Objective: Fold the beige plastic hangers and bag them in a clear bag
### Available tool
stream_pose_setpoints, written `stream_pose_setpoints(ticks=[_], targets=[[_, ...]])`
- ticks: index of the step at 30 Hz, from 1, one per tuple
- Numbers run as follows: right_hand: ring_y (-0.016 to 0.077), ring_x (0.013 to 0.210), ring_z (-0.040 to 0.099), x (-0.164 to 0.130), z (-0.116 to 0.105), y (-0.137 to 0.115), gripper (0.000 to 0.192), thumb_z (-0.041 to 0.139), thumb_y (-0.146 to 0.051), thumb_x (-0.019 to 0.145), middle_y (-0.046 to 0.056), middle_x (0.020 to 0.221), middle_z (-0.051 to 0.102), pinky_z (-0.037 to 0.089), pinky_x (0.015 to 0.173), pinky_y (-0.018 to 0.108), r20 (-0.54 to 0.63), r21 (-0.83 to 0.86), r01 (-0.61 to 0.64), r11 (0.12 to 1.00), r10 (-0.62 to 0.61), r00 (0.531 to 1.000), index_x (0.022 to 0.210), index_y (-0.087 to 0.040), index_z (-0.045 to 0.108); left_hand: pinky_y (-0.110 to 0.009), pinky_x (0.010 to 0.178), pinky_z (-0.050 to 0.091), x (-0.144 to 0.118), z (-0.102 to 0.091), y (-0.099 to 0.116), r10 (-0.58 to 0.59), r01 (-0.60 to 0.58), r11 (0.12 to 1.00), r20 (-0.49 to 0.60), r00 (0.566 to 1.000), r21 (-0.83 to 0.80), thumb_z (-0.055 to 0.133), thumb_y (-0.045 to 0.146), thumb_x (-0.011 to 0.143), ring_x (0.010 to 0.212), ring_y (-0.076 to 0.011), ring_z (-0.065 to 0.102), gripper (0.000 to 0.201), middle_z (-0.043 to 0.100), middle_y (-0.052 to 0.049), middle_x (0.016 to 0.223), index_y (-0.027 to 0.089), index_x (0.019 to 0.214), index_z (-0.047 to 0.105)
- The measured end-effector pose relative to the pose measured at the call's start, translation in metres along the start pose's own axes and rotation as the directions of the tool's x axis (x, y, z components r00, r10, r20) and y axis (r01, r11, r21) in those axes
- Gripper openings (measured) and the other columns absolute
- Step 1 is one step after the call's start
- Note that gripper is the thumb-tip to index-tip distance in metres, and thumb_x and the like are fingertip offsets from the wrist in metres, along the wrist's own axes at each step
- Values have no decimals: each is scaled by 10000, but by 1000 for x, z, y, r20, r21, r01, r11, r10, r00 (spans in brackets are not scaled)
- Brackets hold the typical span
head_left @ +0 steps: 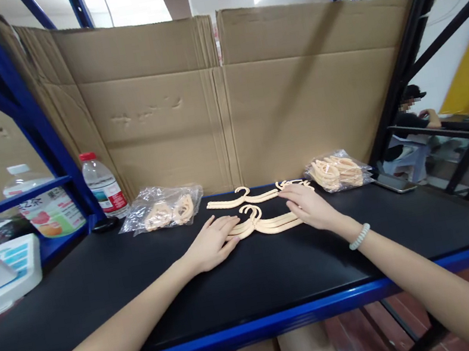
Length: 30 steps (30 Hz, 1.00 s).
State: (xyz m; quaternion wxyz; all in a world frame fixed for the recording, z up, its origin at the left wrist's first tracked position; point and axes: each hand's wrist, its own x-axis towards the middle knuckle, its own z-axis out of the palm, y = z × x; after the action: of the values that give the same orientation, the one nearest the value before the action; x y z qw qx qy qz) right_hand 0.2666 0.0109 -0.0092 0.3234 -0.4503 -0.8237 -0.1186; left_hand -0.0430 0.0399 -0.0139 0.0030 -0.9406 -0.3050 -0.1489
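Note:
A small stack of cream plastic hangers point(265, 223) lies on the black shelf top point(278, 270) between my hands. My left hand point(212, 243) rests flat, fingers on the stack's left arm. My right hand point(310, 205) lies palm down on the stack's right arm, fingers spread; a white bead bracelet is on that wrist. Behind the stack sits a single cream hanger point(243, 198). Neither hand grips anything that I can see.
A clear bag of hangers point(163, 209) lies back left, another bag of hangers point(337, 171) back right. A water bottle point(103, 186) and a phone point(394, 182) flank them. Cardboard walls the back. Blue rack posts stand left. A person sits far right.

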Motion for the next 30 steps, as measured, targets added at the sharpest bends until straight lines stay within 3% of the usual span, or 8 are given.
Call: stream_pose_setpoints(ticks=[3,9,20,30], targets=[[257,925,609,1,-8,23,305,373,-261,940,111,953,683,485,843,426,-193,8,-21,1000,22,981,976,-173,663,-488,1117,239,1,-1,1,8,-7,1000,-40,999,18,399,364,947,1279,-250,454,433,529,-96,1371,211,1351,434],[240,749,597,-5,-20,54,342,365,-285,945,88,756,661,451,725,384,-331,-14,-138,990,126,935,760,-192,637,-473,1075,275,3,-3,5,66,-64,998,-103,993,27,430,363,929,1183,-254,515,381,588,-92,1274,212,1274,483],[212,666,573,0,-17,62,337,402,-281,898,61,666,638,398,670,331,-359,-20,-226,974,204,911,644,-198,608,-430,1023,313,5,-3,7,140,-135,989,-103,985,60,510,352,878,1118,-246,526,341,615,-71,1188,220,1188,562],[156,490,496,3,-17,50,382,406,-283,878,6,479,523,330,529,282,-433,144,-346,927,374,820,538,-195,555,-447,1057,261,6,-8,12,164,-159,984,-61,985,75,503,342,885,1131,-240,517,338,609,-76,1188,223,1196,565]])
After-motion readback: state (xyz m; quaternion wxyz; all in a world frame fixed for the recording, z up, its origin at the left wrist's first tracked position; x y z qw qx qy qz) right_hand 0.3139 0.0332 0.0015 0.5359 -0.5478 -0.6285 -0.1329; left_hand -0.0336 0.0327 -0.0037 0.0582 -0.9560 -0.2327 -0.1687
